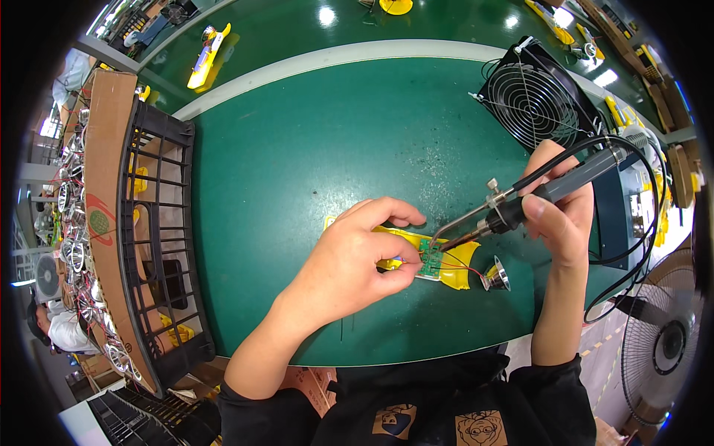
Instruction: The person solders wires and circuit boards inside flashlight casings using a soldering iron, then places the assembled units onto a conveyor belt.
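Holding soldering iron [574, 181] — right hand [558, 212]; left hand [368, 249] over curved yellow plastic casing [462, 256] — grip narrow, contents unclear.

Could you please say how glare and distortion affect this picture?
Head view: the fisheye bows the worktable's far edge into an arc and leaves corners black; white glare spots dot the glossy green surface beyond; a softer sheen lies past the left hand.

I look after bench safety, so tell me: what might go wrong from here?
The tip of the soldering iron is close to the left hand, so a slip of the right hand might burn it. The thin red wire between the circuit board and the silver reflector could be damaged if the tip strays.
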`<state>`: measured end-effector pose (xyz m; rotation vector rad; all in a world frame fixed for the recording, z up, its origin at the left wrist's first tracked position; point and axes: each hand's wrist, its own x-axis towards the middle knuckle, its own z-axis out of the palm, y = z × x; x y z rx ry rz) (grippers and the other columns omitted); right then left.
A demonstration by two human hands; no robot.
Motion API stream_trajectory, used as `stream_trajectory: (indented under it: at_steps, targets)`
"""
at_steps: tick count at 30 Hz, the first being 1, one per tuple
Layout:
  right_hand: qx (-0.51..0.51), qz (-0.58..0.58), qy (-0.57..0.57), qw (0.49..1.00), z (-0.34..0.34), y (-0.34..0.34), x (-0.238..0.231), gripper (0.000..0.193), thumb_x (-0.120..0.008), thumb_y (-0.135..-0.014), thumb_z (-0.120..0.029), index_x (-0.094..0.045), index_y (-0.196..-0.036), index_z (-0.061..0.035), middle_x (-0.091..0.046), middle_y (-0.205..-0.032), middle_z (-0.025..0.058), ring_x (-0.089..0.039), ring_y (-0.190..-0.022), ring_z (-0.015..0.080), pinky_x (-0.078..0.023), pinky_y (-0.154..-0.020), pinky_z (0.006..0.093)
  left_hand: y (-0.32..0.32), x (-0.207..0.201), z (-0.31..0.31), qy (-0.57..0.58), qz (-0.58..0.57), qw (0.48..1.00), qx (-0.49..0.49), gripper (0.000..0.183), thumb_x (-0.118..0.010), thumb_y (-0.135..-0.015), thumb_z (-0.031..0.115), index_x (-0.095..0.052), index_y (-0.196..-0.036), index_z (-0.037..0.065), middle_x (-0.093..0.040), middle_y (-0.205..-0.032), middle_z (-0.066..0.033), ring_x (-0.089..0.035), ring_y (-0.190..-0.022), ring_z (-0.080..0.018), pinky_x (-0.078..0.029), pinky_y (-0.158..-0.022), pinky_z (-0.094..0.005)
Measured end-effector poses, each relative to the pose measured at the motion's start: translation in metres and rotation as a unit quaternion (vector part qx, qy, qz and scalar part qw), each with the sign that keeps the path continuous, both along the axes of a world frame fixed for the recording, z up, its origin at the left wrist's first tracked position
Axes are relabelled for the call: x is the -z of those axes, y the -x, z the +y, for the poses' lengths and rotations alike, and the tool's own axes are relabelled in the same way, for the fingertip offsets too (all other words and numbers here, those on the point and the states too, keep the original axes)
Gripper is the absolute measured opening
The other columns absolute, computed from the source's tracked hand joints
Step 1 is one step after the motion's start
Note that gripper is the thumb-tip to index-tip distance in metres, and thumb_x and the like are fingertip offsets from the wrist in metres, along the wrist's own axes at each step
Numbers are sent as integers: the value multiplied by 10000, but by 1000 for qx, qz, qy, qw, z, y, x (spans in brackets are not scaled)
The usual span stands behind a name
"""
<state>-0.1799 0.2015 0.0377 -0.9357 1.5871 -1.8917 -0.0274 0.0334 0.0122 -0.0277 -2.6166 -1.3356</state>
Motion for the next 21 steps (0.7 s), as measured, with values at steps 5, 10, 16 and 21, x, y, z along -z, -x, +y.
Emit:
stream_trajectory:
  at_steps: [5,10,16,21]
  targets:
    - [44,35,33,998,-2,6,2,193,-582,-653,-96,-443,-746,1,-453,-625,36,-372,-413,41,-276,-389,159,-1,0,-2,7,-3,1000,5,95,-667,-587,27,-633,-675,29,-572,-913,-67,-559,-817,-193,-472,-683,-283]
    - [91,33,46,994,-1,8,1,219,-579,-671,-147,-456,-762,10,-440,-570,12,-357,-396,34,-265,-375,159,-2,1,-2,28,16,999,22,102,-674,-608,37,-630,-699,34,-570,-907,-65,-559,-821,-196,-474,-686,-290]
    - [105,21,39,994,0,11,1,222,-583,-676,-156,-461,-777,-1,-454,-588,8,-364,-407,32,-272,-377,161,-2,0,0,41,17,999,14,87,-673,-618,37,-618,-685,26,-571,-894,-65,-567,-810,-197,-476,-684,-290]
    - [92,11,38,995,-2,9,2,222,-575,-682,-133,-455,-811,2,-469,-601,14,-377,-431,32,-277,-387,160,-2,-1,1,36,23,999,8,79,-667,-616,32,-614,-674,22,-573,-890,-71,-569,-804,-197,-478,-681,-287]
